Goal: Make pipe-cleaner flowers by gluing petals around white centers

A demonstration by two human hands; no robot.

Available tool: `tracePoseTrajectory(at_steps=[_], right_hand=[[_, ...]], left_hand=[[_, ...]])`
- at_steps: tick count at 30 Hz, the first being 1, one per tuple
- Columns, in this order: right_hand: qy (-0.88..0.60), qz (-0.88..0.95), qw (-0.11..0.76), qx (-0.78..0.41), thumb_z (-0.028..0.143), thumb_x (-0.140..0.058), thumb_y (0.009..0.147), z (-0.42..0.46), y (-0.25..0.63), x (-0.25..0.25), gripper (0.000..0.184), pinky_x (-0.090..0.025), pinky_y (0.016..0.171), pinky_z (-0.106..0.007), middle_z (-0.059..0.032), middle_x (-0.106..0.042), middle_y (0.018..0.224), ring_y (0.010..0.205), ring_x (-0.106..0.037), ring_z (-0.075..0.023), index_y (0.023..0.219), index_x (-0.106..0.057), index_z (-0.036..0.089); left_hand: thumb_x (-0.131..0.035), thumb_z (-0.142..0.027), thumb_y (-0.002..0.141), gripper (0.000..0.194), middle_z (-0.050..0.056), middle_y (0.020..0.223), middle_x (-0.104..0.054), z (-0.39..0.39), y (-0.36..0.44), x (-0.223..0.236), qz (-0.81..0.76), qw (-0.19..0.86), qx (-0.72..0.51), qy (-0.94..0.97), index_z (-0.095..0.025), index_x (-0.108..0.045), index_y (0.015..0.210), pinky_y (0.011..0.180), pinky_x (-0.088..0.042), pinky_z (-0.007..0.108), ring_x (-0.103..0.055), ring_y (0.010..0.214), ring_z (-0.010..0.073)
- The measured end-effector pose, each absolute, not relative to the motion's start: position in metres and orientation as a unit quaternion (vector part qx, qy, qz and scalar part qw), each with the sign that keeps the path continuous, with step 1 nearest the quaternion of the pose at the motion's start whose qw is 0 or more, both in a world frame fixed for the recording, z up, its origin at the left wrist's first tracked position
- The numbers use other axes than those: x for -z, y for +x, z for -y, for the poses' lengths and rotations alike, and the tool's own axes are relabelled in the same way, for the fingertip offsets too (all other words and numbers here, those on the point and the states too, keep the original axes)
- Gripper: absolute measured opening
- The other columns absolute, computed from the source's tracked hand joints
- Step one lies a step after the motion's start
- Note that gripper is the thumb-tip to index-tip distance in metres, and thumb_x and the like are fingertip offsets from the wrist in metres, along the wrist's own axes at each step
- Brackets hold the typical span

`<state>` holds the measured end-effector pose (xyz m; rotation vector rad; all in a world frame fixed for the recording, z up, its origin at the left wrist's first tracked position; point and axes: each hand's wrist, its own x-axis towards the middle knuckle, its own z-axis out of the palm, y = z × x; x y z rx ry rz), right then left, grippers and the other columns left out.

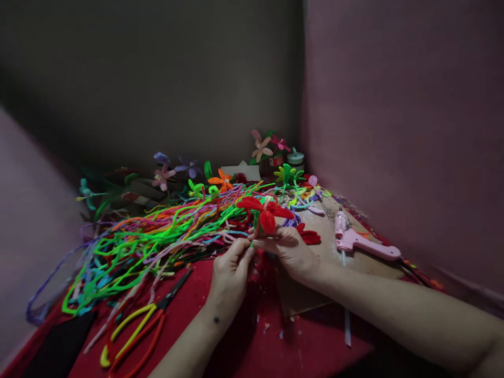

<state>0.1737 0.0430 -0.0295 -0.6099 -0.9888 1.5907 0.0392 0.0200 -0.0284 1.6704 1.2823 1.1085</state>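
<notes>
A red pipe-cleaner flower with a pale centre stands upright between my hands, over the near side of the table. My left hand pinches its stem low down, thumb and fingertips pressed together. From the other side my right hand also closes on the stem, just under the petals. Some green shows at the stem by my fingertips. Behind my right hand lie more red petals. The lower end of the stem is hidden by my fingers.
Colourful pipe cleaners heap at left. Scissors with yellow and red handles lie before them. A pink glue gun rests on a board at right. Finished flowers and a lidded jar stand at the back, near the walls.
</notes>
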Motion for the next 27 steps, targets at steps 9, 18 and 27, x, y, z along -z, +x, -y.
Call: tracePoseTrajectory(at_steps=[9,18,27], right_hand=[[-0.269,0.425,0.557,-0.66,0.034,-0.076,0.06,-0.042,0.174,0.029,0.023,-0.043,0.061,-0.028,0.0005,-0.064,0.064,0.057,-0.054,-0.0121,0.076,-0.073,0.018],[-0.215,0.467,0.534,-0.672,0.031,-0.073,0.065,-0.046,0.177,0.033,0.018,-0.042,0.06,-0.026,0.0,-0.065,0.065,0.061,-0.056,-0.0128,0.078,-0.074,0.019],[-0.178,0.47,0.505,-0.702,0.022,-0.071,0.067,-0.048,0.182,0.032,0.013,-0.04,0.06,-0.023,0.0022,-0.061,0.063,0.061,-0.051,-0.0097,0.079,-0.073,0.018]], left_hand=[[-0.054,-0.029,0.082,0.015,-0.003,0.064,-0.053,-0.022,0.04,0.023,-0.471,0.42,-0.451,0.631,-0.018,-0.058,0.074,0.054,-0.035,0.021,-0.044,0.056,0.0097],[-0.064,-0.03,0.074,0.016,-0.003,0.052,-0.055,-0.024,0.038,0.019,-0.417,0.595,-0.458,0.511,-0.015,-0.059,0.074,0.043,-0.024,0.018,-0.036,0.042,0.0048],[-0.066,-0.028,0.073,0.017,-0.006,0.046,-0.048,-0.022,0.037,0.013,-0.349,0.713,-0.434,0.425,-0.014,-0.057,0.074,0.039,-0.021,0.014,-0.024,0.035,-0.0003]])
